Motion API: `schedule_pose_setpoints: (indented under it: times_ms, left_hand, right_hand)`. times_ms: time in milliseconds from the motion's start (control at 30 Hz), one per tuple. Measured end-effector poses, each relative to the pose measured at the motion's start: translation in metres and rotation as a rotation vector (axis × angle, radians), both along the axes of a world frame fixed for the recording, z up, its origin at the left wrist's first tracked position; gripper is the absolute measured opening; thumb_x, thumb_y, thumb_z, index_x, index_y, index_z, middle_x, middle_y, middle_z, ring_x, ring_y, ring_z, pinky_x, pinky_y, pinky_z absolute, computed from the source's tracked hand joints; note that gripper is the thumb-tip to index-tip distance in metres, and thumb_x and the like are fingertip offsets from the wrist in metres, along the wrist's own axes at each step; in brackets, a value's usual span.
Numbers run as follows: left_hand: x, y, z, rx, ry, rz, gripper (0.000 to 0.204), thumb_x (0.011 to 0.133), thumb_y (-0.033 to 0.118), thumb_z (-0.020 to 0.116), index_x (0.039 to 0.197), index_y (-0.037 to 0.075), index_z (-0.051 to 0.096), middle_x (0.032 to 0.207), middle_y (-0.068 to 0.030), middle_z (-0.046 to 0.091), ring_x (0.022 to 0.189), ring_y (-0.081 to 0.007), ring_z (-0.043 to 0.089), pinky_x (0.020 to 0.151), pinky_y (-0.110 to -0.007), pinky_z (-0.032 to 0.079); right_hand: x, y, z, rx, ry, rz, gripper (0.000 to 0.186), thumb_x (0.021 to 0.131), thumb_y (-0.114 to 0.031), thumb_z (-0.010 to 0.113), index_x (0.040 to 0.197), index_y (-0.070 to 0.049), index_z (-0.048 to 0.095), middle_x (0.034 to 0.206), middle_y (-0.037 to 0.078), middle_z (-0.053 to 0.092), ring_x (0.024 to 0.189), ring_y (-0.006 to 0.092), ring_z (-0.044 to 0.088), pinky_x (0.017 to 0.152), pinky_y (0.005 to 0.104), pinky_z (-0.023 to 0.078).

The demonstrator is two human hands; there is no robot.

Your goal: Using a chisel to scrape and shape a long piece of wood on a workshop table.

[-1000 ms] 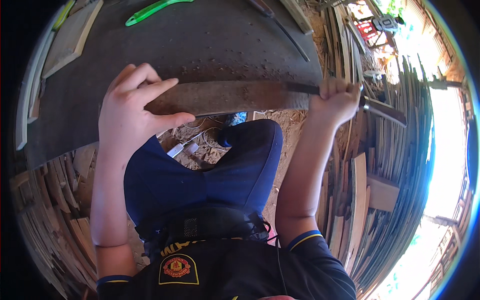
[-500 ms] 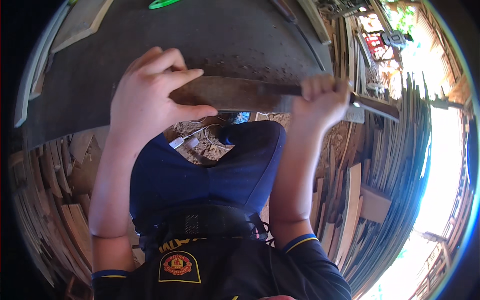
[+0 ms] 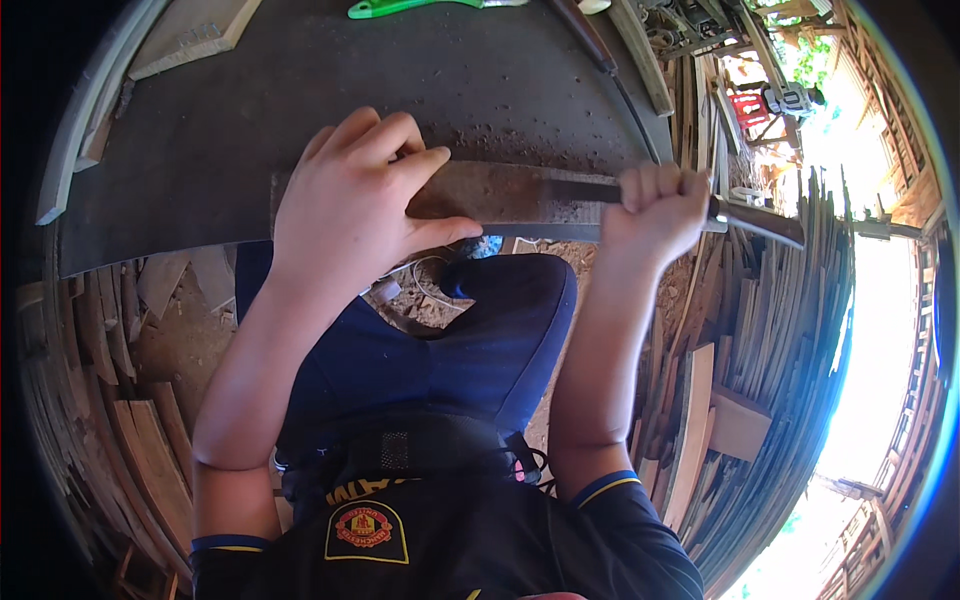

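A flat brown strip of wood (image 3: 490,190) lies along the near edge of the dark work table (image 3: 230,110). My left hand (image 3: 365,205) is closed over its left part, with the thumb at the near edge and the fingers bent on top. In my right hand (image 3: 660,212) is a knife (image 3: 585,190), its dark blade lying across the strip's right part. Its long wooden handle (image 3: 765,222) sticks out to the right beyond my fist. My fingers cover the middle of the knife. Small dark shavings (image 3: 510,135) are scattered just beyond the strip.
A green-handled tool (image 3: 400,8) lies at the far edge. A thin metal tool with a dark handle (image 3: 590,38) points toward my right hand. A pale board (image 3: 195,38) sits at the far left. Stacked wood strips (image 3: 770,330) stand at the right; a white cable (image 3: 430,285) lies below.
The view has shifted a little, so the table things sit farther right. My left hand appears farther right, and the strip's left end now shows beside it. Both hands keep their holds.
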State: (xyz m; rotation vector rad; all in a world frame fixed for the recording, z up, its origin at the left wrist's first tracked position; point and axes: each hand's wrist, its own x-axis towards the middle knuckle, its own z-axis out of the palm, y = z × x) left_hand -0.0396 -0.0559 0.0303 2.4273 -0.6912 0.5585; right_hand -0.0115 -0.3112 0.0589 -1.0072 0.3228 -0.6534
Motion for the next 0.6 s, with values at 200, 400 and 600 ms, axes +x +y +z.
schedule_pose_setpoints:
  times_ms: [200, 400, 600]
  left_hand:
    - [-0.016, 0.071, 0.012, -0.061, 0.048, 0.027, 0.054, 0.067, 0.043, 0.087, 0.106, 0.008, 0.076, 0.096, -0.0025, 0.064, 0.091, -0.0224, 0.063, 0.087, -0.039, 0.050]
    - [-0.022, 0.088, -0.002, -0.108, 0.068, -0.052, 0.057, 0.064, 0.037, 0.092, 0.108, 0.006, 0.074, 0.089, -0.0040, 0.061, 0.086, -0.0234, 0.061, 0.079, -0.037, 0.049]
    - [-0.027, 0.086, -0.009, -0.162, 0.053, -0.010, 0.057, 0.064, 0.035, 0.092, 0.111, 0.007, 0.074, 0.089, -0.0039, 0.060, 0.083, -0.0209, 0.060, 0.076, -0.035, 0.049]
  right_hand:
    - [-0.022, -0.100, 0.002, 0.040, -0.022, -0.273, 0.040, 0.110, -0.028, 0.029, 0.072, -0.015, 0.028, 0.059, -0.004, 0.023, 0.046, 0.0090, 0.018, 0.038, 0.0274, 0.016]
    - [-0.015, -0.038, -0.005, 0.101, -0.017, -0.165, 0.042, 0.111, -0.031, 0.029, 0.072, -0.015, 0.028, 0.058, -0.003, 0.022, 0.047, 0.0099, 0.016, 0.040, 0.0284, 0.016]
    - [-0.020, -0.065, 0.003, 0.009, -0.044, -0.212, 0.043, 0.111, -0.031, 0.029, 0.071, -0.015, 0.027, 0.057, -0.003, 0.021, 0.047, 0.0113, 0.015, 0.041, 0.0299, 0.015]
